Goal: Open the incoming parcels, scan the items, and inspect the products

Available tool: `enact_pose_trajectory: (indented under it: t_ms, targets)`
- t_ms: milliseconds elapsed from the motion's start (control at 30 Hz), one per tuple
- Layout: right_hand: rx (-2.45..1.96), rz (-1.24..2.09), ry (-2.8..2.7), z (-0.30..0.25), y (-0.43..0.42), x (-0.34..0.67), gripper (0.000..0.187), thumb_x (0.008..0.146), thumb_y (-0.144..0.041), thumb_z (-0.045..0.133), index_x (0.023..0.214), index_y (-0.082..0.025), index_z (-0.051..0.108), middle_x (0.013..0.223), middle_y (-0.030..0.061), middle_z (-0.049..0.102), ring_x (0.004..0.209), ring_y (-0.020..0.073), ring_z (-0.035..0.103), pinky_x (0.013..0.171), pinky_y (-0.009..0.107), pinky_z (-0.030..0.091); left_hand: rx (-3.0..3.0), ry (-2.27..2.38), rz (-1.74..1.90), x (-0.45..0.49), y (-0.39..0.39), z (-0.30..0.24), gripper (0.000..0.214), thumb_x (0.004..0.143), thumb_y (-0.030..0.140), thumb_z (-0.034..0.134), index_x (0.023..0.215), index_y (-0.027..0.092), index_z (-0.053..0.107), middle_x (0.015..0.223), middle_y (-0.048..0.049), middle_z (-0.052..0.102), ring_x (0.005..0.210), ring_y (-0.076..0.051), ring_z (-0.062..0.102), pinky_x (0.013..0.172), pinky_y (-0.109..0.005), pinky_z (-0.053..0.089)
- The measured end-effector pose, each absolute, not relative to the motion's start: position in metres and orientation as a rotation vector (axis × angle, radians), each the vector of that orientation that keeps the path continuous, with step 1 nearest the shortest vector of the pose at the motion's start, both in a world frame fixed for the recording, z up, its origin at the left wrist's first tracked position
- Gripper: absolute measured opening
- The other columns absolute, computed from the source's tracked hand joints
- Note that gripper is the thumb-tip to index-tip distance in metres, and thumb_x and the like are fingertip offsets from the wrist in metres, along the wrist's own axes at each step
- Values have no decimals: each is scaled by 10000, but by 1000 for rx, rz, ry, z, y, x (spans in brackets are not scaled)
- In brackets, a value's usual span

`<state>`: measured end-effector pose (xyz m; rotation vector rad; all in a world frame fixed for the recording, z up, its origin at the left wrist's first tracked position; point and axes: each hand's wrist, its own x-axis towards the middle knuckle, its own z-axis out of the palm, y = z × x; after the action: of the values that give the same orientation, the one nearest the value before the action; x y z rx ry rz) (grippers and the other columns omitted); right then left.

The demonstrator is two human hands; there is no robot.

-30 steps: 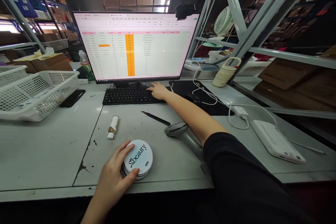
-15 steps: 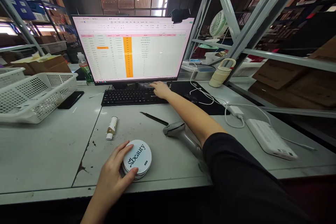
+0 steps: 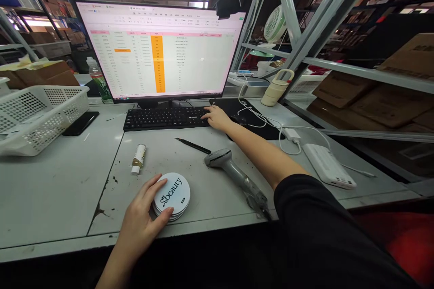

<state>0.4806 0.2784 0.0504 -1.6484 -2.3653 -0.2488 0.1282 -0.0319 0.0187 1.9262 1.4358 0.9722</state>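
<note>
My left hand [image 3: 142, 219] curls round the near left side of a small stack of round white compacts [image 3: 172, 195] printed "beauty", lying near the desk's front edge. My right hand [image 3: 217, 118] reaches forward and rests with fingers spread on the right end of the black keyboard [image 3: 162, 118], under a monitor [image 3: 159, 52] showing a spreadsheet. A grey handheld barcode scanner [image 3: 233, 174] lies on the desk beside my right forearm. A black pen [image 3: 192, 145] and a small white and gold tube [image 3: 138, 159] lie between the keyboard and the compacts.
A white mesh basket [image 3: 37, 117] and a black phone [image 3: 80, 123] sit at the left. A black mouse pad [image 3: 251, 119], white cables, a charger and a white power strip [image 3: 327, 166] lie at the right. Grey metal shelving [image 3: 305, 31] with cardboard boxes stands behind.
My right hand has slid from the keyboard's upper right keys down toward its lower right corner. The view shifted left and down. My left hand stays on the compacts.
</note>
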Motion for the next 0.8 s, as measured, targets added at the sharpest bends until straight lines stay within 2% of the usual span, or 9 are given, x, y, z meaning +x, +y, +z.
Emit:
enact_pose_trajectory:
  t_ms: [67,133,233,300,467,567,667,800]
  targets:
    - [-1646,-276,-2337,53,279,483,428,916,-138,509,1151,-260,845,1521,48,613,1398,299,489,1197,453,397,1926,1434,980,128,-31,18,513,982,484,597,1460,299,605,1604,-88,520,1461,-328,524,1175,-543,493]
    - [-1678,-334,-2245,57,275,494,447,936,-155,487,1237,-227,810,1529,76,602,1395,295,499,1207,455,383,1935,1424,987,128,-30,16,512,981,472,599,1459,289,608,1596,-94,529,1457,-328,532,1179,-537,495]
    - [-1787,-428,-2038,57,259,526,488,998,-238,428,1373,-135,723,1527,178,578,1394,359,491,1199,546,367,1958,1420,975,127,-28,14,522,980,468,606,1467,281,606,1596,-101,529,1449,-331,542,1166,-531,513]
    - [-1853,-456,-1938,49,244,549,502,1016,-324,439,1392,-120,702,1518,212,571,1385,405,489,1168,599,384,1974,1428,949,127,-28,14,535,980,476,610,1480,285,598,1603,-104,522,1443,-337,548,1149,-534,529]
    - [-1943,-438,-1805,14,224,581,513,1000,-407,486,1404,-161,684,1492,208,584,1338,391,536,1083,558,495,2020,1447,864,128,-28,15,549,979,494,614,1491,299,590,1616,-99,510,1418,-339,575,1099,-523,573]
    - [-1962,-419,-1749,2,228,584,521,992,-414,485,1404,-161,680,1469,216,592,1298,392,563,1062,556,512,2057,1465,830,127,-28,13,582,964,474,642,1517,316,560,1637,-92,484,1437,-339,559,1104,-523,570]
    - [-1953,-405,-1756,-1,231,586,511,976,-401,504,1406,-191,683,1467,197,598,1273,389,576,1056,551,515,2102,1482,785,127,-27,9,703,904,446,723,1562,335,502,1660,-93,453,1460,-355,533,1108,-532,566]
    - [-1937,-389,-1786,0,231,587,493,967,-356,502,1391,-200,699,1462,182,607,1257,377,586,1061,532,518,2147,1518,740,128,-26,4,766,853,390,764,1567,349,488,1634,-94,484,1396,-357,591,1043,-510,606]
